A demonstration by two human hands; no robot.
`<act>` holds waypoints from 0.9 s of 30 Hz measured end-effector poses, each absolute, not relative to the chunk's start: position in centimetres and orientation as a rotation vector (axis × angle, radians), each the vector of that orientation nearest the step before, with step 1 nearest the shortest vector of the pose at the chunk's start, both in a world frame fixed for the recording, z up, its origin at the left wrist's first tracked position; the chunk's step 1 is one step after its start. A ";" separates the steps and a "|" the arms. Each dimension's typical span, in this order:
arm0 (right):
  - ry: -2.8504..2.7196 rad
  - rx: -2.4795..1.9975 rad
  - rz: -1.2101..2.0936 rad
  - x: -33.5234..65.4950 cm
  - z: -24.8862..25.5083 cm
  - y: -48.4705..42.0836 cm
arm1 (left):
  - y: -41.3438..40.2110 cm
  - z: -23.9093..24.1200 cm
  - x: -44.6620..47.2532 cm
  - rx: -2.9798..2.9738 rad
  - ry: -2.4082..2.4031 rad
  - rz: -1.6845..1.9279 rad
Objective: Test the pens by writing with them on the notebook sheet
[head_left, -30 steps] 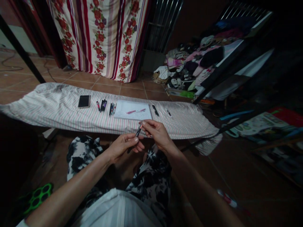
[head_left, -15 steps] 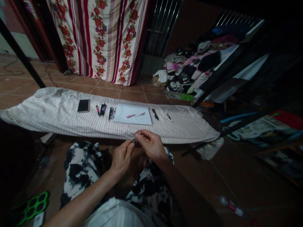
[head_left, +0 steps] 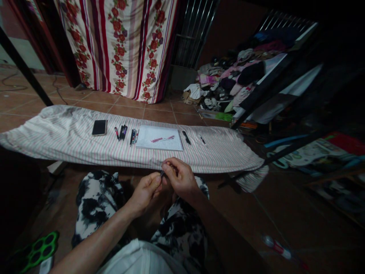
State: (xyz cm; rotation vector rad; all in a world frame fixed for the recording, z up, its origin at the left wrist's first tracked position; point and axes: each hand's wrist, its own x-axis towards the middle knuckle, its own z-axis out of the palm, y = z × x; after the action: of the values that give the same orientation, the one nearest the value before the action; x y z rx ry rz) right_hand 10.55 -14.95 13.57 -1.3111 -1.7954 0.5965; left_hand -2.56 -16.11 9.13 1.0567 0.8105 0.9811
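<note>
My left hand (head_left: 145, 190) and my right hand (head_left: 178, 177) meet over my lap, both closed on a dark pen (head_left: 162, 173) pinched between the fingertips; only a short bit of it shows. In front of them lies a striped cloth-covered board (head_left: 71, 142). On it rest a spiral notebook (head_left: 159, 139) with a pink pen (head_left: 162, 139), a black phone (head_left: 99, 127), several pens in a row (head_left: 125, 133) and a black pen (head_left: 186, 137) right of the notebook.
A floral striped curtain (head_left: 128, 45) hangs behind the board. A heap of clothes (head_left: 228, 83) and a dark bed frame (head_left: 285, 68) stand at the right. A green object (head_left: 37, 249) lies on the tiled floor at lower left, a small bottle (head_left: 275, 245) at lower right.
Both hands came down and closer to my lap with the pen. The pen, earlier sticking up between the hands, is now mostly hidden by the fingers.
</note>
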 end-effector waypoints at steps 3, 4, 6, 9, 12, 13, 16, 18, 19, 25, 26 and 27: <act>-1.659 -1.263 0.713 10.3 12.8 -14.7 | -16.0 8.9 -2.4 1.256 0.991 1.177; -1.592 -1.258 0.790 10.1 12.6 -14.5 | -15.9 8.8 -2.4 1.319 1.055 1.229; -1.480 -1.268 0.936 9.8 12.2 -14.3 | -15.9 8.8 -2.3 1.414 1.155 1.290; -1.400 -1.331 0.953 9.4 11.9 -14.4 | -16.1 8.9 -2.0 1.481 1.206 1.344; -1.471 -1.377 0.710 9.2 12.1 -14.8 | -16.5 8.9 -1.7 1.415 1.186 1.363; -1.525 -1.374 0.626 9.1 12.2 -15.0 | -16.6 8.9 -1.6 1.371 1.162 1.348; -1.643 -1.311 0.530 9.2 12.6 -15.5 | -16.9 9.2 -1.6 1.212 1.037 1.275; -1.658 -1.264 0.580 9.4 12.9 -15.6 | -17.0 9.6 -1.8 1.103 0.943 1.220; -1.668 -1.245 0.627 9.6 13.0 -15.6 | -16.9 9.7 -2.0 1.053 0.894 1.188; -1.732 -1.097 1.052 10.8 13.5 -14.9 | -16.6 9.5 -2.7 0.927 0.683 0.962; -1.702 -1.082 1.119 10.9 13.5 -14.8 | -16.5 9.4 -2.7 0.942 0.701 0.970; -1.654 -1.076 1.166 10.9 13.4 -14.8 | -16.5 9.3 -2.7 0.967 0.734 0.991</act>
State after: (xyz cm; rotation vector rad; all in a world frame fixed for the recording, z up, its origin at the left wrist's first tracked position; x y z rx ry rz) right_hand 10.87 -14.79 13.41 -1.0764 -1.6543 1.1661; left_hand -2.74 -16.46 9.26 0.9669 0.7342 0.9914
